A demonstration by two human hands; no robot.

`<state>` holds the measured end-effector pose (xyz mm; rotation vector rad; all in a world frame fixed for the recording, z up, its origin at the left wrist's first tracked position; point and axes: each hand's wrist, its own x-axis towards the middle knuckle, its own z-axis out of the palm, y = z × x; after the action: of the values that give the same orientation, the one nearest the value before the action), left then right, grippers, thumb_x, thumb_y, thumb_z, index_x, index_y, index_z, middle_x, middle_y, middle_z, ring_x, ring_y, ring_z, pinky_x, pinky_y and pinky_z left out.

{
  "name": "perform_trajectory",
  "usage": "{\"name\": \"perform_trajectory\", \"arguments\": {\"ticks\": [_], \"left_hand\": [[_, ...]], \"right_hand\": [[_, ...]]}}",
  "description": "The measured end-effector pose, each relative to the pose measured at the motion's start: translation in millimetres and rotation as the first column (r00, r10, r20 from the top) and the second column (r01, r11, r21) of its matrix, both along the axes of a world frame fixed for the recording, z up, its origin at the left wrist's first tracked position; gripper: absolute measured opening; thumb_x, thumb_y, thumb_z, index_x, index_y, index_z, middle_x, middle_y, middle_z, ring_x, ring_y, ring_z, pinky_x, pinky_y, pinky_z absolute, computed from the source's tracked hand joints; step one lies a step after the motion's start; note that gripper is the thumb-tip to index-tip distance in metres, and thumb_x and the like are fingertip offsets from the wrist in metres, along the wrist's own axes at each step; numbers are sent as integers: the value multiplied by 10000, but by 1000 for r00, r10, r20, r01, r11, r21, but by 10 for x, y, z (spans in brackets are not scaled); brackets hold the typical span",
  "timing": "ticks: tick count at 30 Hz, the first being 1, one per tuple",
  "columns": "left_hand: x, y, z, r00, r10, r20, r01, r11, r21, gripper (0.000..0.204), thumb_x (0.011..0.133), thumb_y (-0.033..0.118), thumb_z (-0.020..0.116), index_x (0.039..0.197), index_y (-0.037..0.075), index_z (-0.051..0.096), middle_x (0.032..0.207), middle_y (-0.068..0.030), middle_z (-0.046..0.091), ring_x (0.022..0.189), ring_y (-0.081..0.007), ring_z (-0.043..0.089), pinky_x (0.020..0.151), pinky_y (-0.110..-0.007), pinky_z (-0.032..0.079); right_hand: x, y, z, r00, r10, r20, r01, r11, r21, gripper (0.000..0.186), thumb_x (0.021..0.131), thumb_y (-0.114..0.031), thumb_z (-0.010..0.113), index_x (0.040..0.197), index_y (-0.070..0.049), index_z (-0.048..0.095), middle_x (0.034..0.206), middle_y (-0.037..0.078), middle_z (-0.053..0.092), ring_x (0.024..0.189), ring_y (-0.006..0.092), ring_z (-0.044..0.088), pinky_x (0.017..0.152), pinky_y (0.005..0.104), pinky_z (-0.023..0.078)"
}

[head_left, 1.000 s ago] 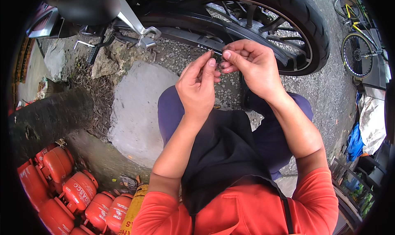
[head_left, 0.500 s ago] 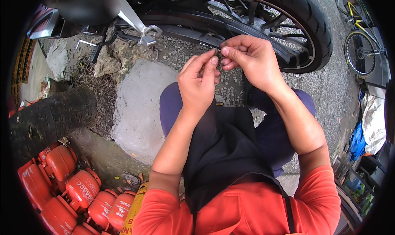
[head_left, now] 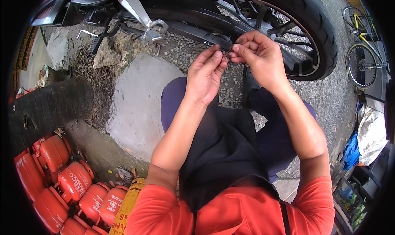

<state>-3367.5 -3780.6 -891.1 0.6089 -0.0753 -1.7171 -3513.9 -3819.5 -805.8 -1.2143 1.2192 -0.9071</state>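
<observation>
My left hand and my right hand meet in front of the motorcycle's rear wheel, fingers pinched and curled around something small and dark that I cannot make out. The left hand's palm is turned partly up. Just beyond the fingertips lie a black swingarm and the spoked rim. A silver footrest bracket hangs above and left of my hands.
Around me are a concrete slab, gravel, a rock, a dark log, several red gas cylinders and a yellow one. A yellow bicycle, blue plastic and a pale sheet are at right.
Both hands have shifted right and slightly up, toward the wheel. My left hand has rolled its palm more upward, and the view has moved slightly.
</observation>
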Motion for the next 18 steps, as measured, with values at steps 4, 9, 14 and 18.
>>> {"name": "perform_trajectory", "arguments": {"ticks": [4, 9, 14, 18], "left_hand": [[-57, 79, -137, 979, 53, 198, -59, 998, 26, 194, 962, 43, 649, 1135, -39, 623, 972, -102, 689, 834, -153, 679, 742, -269, 580], [32, -71, -204, 917, 95, 387, -95, 995, -19, 199, 947, 34, 668, 1121, -46, 618, 925, -107, 687, 790, -154, 663, 699, -263, 549], [63, -128, -139, 884, 140, 447, -111, 990, -89, 201, 948, 41, 669, 1118, -51, 614, 929, -109, 687, 790, -146, 655, 691, -262, 543], [-69, -217, -18, 858, 185, 480, -135, 981, -138, 205, 951, 49, 669, 1119, -53, 609, 931, -108, 688, 790, -138, 652, 692, -254, 540]], "right_hand": [[-11, -66, -100, 989, 69, -134, -68, 998, 8, 159, 934, 7, 641, 1083, 62, 632, 871, 77, 704, 792, 111, 688, 714, 241, 572], [-57, -199, -62, 961, 108, -256, -122, 992, -38, 203, 933, -27, 659, 1119, 54, 656, 890, 77, 711, 789, 109, 683, 711, 246, 569], [-66, -247, 7, 962, 78, -261, -102, 992, -79, 189, 928, -60, 683, 1079, 53, 678, 867, 76, 715, 760, 105, 677, 690, 247, 566], [-120, -285, 74, 953, 83, -291, -111, 990, -83, 179, 928, -81, 692, 1045, 53, 690, 849, 69, 712, 736, 103, 669, 667, 246, 562]]}}
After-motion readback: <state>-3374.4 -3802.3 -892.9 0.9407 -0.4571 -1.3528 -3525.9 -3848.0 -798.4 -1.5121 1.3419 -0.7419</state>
